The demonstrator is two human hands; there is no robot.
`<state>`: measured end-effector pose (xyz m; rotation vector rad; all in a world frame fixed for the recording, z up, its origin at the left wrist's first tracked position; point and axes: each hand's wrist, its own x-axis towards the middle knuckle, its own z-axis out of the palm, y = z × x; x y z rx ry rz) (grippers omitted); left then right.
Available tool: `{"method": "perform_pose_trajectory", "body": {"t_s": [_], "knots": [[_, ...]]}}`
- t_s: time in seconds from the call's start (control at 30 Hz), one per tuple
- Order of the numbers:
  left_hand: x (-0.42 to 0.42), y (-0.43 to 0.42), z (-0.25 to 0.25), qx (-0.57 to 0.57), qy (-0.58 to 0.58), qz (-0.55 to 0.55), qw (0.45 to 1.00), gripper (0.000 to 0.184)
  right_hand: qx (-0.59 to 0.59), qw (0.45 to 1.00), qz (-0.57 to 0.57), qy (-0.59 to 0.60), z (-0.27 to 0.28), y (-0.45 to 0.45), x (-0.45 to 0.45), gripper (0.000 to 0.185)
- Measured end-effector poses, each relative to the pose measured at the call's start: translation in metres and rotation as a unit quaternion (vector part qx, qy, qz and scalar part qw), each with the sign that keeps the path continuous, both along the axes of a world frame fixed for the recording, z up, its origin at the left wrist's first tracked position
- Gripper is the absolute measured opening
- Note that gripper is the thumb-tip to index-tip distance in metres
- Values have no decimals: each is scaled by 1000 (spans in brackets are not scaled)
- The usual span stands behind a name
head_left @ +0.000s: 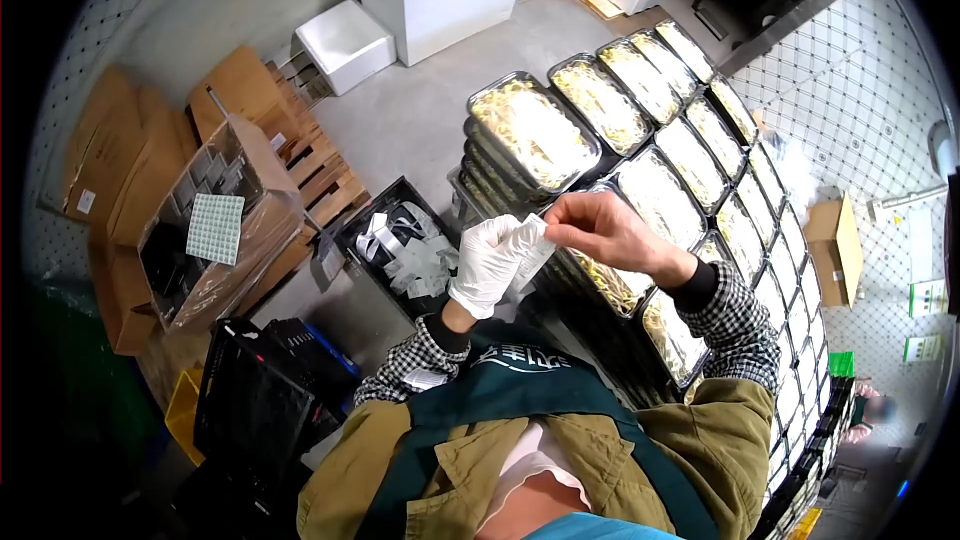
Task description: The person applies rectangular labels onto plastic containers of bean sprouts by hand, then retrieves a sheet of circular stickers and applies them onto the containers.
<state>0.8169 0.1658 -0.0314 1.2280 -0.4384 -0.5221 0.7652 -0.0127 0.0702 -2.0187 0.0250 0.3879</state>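
Note:
My left hand wears a white glove and is closed on a small translucent white packet, which hangs from its fingers. Bare, my right hand pinches the packet's upper end between thumb and fingers, close against the gloved fingertips. Just beyond and to the right of both hands stand stacks of black trays filled with pale yellow, sprout-like food under shiny clear film. Below the left hand is a black crate with crumpled white and translucent pieces inside.
Left are a plastic-lined cardboard box, a wooden pallet and black crates. White foam boxes and a white chest stand on the floor ahead. Another person is at far right, near an open carton.

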Motion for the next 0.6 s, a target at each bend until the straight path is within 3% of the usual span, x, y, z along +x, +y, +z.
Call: {"method": "perform_pose_trajectory", "body": {"t_s": [0.07, 0.1, 0.13, 0.17, 0.2, 0.23, 0.27, 0.33, 0.4, 0.47, 0.53, 0.6], "knots": [[-2, -1, 15, -29, 109, -78, 991, 14, 62, 997, -22, -47, -15, -30, 9, 21], [1, -2, 8, -29, -66, -97, 993, 11, -29, 989, -83, -118, -23, -53, 22, 23], [0, 4, 16, -33, 40, -182, 982, 10, -75, 979, -128, -139, -19, -77, 37, 28], [2, 13, 28, -21, 89, -267, 959, 11, -206, 950, -195, -128, -34, -112, 58, 31], [2, 20, 40, -8, 139, -349, 927, 12, -240, 921, -228, -203, -52, -139, 80, 31], [-3, 23, 47, -32, 151, -350, 924, 13, -305, 897, -273, -166, -59, -155, 101, 29], [-7, 19, 47, -60, 6, -324, 944, 12, -348, 872, -276, -206, -60, -159, 111, 29], [-13, 12, 45, -130, -36, -273, 953, 16, -376, 861, -282, -195, -80, -169, 133, 30], [-15, 16, 51, -131, 184, -292, 929, 30, -446, 828, -245, -235, -95, -168, 139, 29], [-14, 13, 50, -84, 62, -222, 969, 30, -497, 809, -222, -222, -99, -170, 144, 27], [-12, 15, 50, -94, 136, -228, 959, 15, -512, 788, -229, -256, -93, -171, 138, 28], [-2, 11, 37, -108, 72, -259, 957, 12, -507, 780, -213, -300, -89, -173, 130, 18]]}}
